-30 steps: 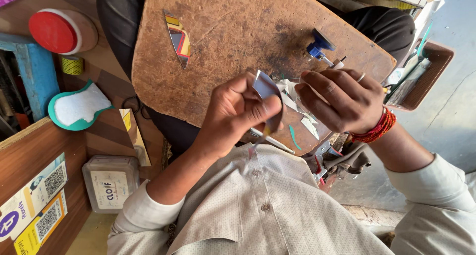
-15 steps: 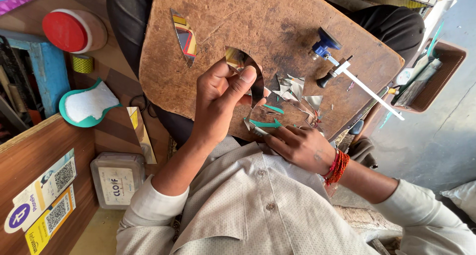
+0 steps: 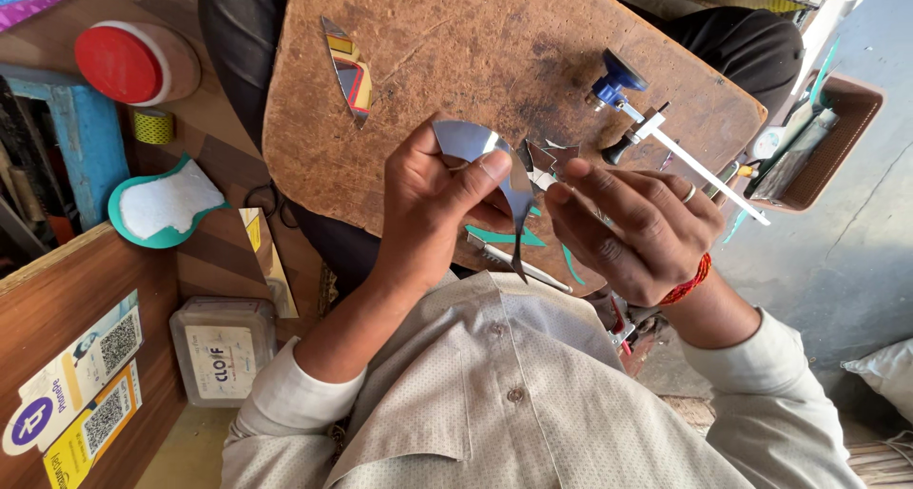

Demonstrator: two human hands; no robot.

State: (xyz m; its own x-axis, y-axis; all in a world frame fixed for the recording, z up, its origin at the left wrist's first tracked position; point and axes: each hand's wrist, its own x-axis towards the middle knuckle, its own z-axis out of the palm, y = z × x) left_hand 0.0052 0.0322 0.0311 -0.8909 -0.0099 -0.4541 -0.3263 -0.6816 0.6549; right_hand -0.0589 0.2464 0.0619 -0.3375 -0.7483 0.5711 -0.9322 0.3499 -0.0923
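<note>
worn brown board across the lap, workshop clutter around. left hand pinching one curved mirror sliver between thumb and fingers, raised over the board. right hand, at the board's near edge half a second ago, now up beside the sliver, fingers loosely curled, gripping nothing seen. beyond: one leaf-shaped mirror piece, one blue-knobbed cutter, several small offcuts, one red lid.

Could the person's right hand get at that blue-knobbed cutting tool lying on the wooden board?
Probably yes. The right hand is empty, fingers spread, and the blue-knobbed cutting tool lies just beyond it on the wooden board with nothing between. The left hand holds the curved mirror piece off to the side.
</note>
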